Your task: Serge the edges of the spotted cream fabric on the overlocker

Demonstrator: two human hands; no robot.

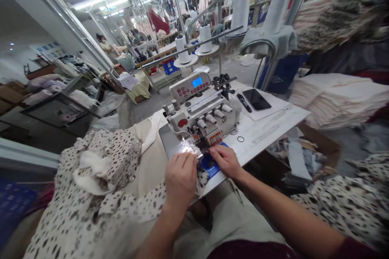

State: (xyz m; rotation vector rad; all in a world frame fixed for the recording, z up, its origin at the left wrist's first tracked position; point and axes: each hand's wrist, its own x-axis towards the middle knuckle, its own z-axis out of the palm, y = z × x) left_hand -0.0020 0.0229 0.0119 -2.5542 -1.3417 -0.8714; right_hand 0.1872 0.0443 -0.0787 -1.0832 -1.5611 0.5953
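Observation:
A white overlock sewing machine [199, 109] with a lit blue display stands on the worktable in front of me. My left hand [181, 178] is closed on cream fabric with black spots [146, 206], right beside the brightly lit needle area. From there the spotted fabric spreads left in a loose heap. My right hand [226, 161] is at the machine's front, thumb and fingers pinched together over a blue part [210, 165]. Whatever sits in that pinch is hidden or too small to name.
A black phone [257, 99] and a marker pen [244, 103] lie on the tabletop's right side, with a black ring [240, 139] nearer. Thread cones [242, 2] stand behind the machine. Stacked pale fabric [337, 97] is at right, above an open cardboard box [330, 149].

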